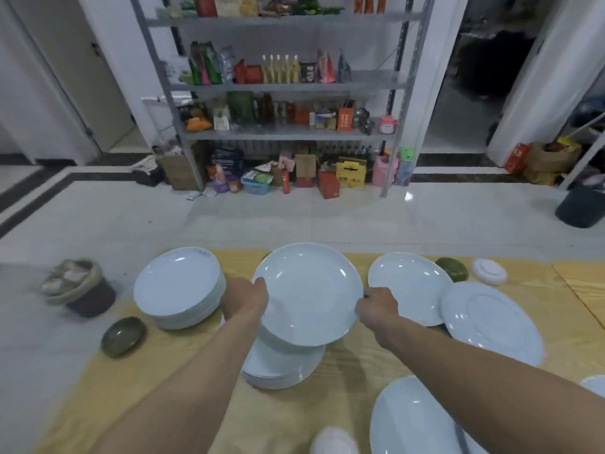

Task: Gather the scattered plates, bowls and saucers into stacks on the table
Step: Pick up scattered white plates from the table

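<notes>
I hold a large white plate (309, 294) in the air over the table's middle. My left hand (245, 299) grips its left rim and my right hand (376, 306) grips its right rim. Directly below it sits a stack of white plates (283, 365), partly hidden by the held plate. A taller stack of white plates (178, 288) stands at the left. Single white plates lie at the right: one (409, 286) behind, one (491, 322) overlapping it, and a large one (415, 421) near me.
The table (157, 388) has a yellow wood-grain top. Two dark green bowls sit on it, one (122, 335) at the left edge and one (453, 268) at the back. A small white upturned saucer (489, 271) lies back right. A bin (82, 286) stands on the floor, left.
</notes>
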The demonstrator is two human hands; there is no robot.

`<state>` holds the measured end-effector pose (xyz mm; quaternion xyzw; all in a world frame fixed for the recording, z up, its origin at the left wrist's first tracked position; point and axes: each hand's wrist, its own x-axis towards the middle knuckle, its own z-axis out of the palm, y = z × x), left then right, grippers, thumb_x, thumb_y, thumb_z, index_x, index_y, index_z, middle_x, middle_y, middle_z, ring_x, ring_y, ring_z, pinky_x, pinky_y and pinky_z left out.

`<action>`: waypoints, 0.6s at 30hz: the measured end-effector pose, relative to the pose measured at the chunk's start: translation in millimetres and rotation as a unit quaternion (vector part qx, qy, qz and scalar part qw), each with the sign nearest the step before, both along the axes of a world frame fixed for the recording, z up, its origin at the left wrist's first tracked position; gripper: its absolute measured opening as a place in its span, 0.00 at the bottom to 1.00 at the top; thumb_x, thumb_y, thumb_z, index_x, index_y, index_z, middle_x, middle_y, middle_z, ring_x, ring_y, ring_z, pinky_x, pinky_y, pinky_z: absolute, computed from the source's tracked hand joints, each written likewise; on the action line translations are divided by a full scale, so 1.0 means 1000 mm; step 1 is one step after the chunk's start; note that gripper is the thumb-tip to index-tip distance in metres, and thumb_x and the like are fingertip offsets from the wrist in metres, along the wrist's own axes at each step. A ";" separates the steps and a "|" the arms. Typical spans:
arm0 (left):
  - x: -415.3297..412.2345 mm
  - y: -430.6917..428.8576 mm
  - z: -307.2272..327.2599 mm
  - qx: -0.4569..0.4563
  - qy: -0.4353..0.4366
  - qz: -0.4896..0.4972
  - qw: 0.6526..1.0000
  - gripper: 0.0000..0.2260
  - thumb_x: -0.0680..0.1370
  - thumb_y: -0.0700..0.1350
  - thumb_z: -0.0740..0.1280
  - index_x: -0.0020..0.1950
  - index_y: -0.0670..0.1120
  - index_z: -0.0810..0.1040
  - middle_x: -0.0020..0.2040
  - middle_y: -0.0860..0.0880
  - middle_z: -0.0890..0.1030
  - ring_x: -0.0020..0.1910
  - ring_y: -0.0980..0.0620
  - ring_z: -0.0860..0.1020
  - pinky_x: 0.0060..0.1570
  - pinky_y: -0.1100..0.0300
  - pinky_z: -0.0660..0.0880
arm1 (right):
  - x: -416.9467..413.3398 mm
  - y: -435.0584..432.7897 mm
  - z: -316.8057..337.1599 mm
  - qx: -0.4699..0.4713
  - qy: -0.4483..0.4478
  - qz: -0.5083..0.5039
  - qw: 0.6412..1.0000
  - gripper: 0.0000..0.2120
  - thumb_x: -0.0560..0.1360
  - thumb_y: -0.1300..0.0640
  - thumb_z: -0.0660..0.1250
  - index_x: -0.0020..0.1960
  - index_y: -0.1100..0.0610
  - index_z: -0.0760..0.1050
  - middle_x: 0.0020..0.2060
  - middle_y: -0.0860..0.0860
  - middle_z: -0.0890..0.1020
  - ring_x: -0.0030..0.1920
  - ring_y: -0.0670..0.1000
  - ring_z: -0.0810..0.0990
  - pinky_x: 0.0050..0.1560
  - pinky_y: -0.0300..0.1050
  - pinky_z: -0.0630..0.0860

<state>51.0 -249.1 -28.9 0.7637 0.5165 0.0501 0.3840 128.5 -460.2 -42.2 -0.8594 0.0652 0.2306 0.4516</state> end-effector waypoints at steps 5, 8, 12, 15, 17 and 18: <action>-0.044 0.042 -0.026 -0.012 0.036 0.033 0.999 0.16 0.79 0.48 0.61 0.53 0.37 0.80 0.51 0.42 0.81 0.48 0.42 0.77 0.46 0.54 0.72 | -0.031 0.048 -0.022 -0.013 0.008 0.030 0.999 0.13 0.70 0.67 0.55 0.45 0.65 0.79 0.38 0.54 0.77 0.33 0.51 0.67 0.29 0.39 0.63; -0.057 0.051 -0.043 -0.010 0.043 0.015 0.999 0.16 0.79 0.49 0.61 0.48 0.38 0.81 0.48 0.42 0.82 0.51 0.40 0.79 0.52 0.52 0.75 | -0.041 0.058 -0.032 -0.032 0.008 0.044 0.998 0.14 0.70 0.67 0.54 0.44 0.62 0.79 0.42 0.55 0.80 0.35 0.51 0.72 0.30 0.40 0.67; -0.063 0.053 -0.066 -0.005 0.026 0.008 1.000 0.16 0.76 0.51 0.61 0.43 0.39 0.81 0.44 0.42 0.83 0.49 0.41 0.80 0.51 0.51 0.78 | -0.043 0.057 -0.042 -0.065 -0.001 0.070 0.995 0.15 0.70 0.66 0.55 0.47 0.59 0.80 0.45 0.55 0.81 0.41 0.53 0.77 0.34 0.41 0.72; -0.060 0.048 -0.067 -0.006 0.030 0.012 0.999 0.19 0.76 0.53 0.62 0.51 0.37 0.80 0.50 0.39 0.81 0.52 0.40 0.79 0.50 0.48 0.78 | -0.043 0.051 -0.041 -0.092 -0.016 0.111 0.989 0.15 0.68 0.64 0.57 0.48 0.58 0.80 0.47 0.54 0.82 0.46 0.55 0.79 0.44 0.47 0.78; -0.058 0.039 -0.059 0.052 0.065 -0.031 0.996 0.20 0.77 0.55 0.62 0.58 0.41 0.78 0.57 0.43 0.78 0.60 0.42 0.74 0.56 0.49 0.76 | -0.043 0.041 -0.035 -0.131 -0.042 0.163 0.977 0.17 0.72 0.60 0.61 0.59 0.56 0.78 0.56 0.52 0.81 0.58 0.55 0.78 0.56 0.49 0.77; -0.056 0.033 -0.055 0.096 0.079 -0.070 0.990 0.21 0.77 0.55 0.62 0.63 0.43 0.75 0.62 0.44 0.76 0.64 0.44 0.71 0.59 0.50 0.73 | -0.043 0.034 -0.030 -0.167 -0.058 0.200 0.964 0.20 0.76 0.56 0.61 0.67 0.56 0.73 0.62 0.52 0.78 0.65 0.54 0.75 0.60 0.48 0.73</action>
